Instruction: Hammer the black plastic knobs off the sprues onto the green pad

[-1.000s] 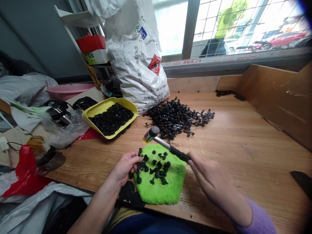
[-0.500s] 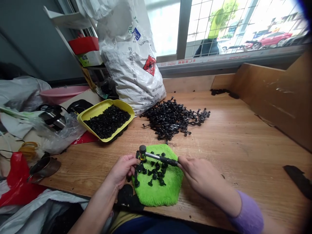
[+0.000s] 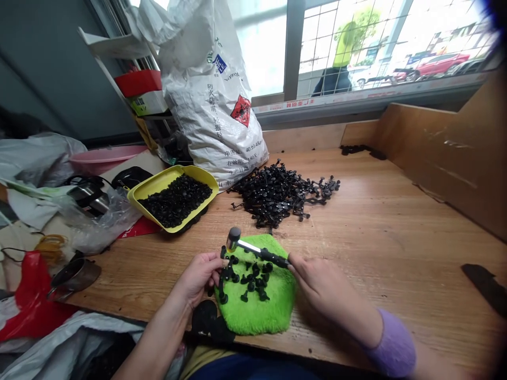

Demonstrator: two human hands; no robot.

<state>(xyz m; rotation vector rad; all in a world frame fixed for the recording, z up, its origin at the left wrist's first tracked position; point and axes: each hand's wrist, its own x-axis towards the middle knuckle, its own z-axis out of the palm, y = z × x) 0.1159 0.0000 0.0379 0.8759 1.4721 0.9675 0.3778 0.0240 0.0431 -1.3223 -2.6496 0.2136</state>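
My right hand (image 3: 317, 282) is closed round the dark grip of a small hammer (image 3: 249, 247) with a silver shaft. The hammer's head, black on top, hangs tilted just above the left side of a fuzzy green cloth pad (image 3: 273, 314). At the pad's left edge, my left hand (image 3: 202, 274) pinches a black moulded strip (image 3: 221, 285) with round knobs. Small black mushroom-shaped pieces (image 3: 253, 277) lie loose on the pad. My fingertips partly hide the strip's near side.
A heap of black knobbed strips (image 3: 273, 192) lies beyond the pad. To its left stands a yellow scoop-shaped tray (image 3: 134, 198) of small black pieces. A large white sack (image 3: 214, 105) leans by the window. A metal cup (image 3: 77, 277) is at the left, a wooden panel (image 3: 447, 153) at the right.
The hammer's head has lifted a little off the strip. My left hand keeps its pinch in the same place. The whole view has shifted slightly.
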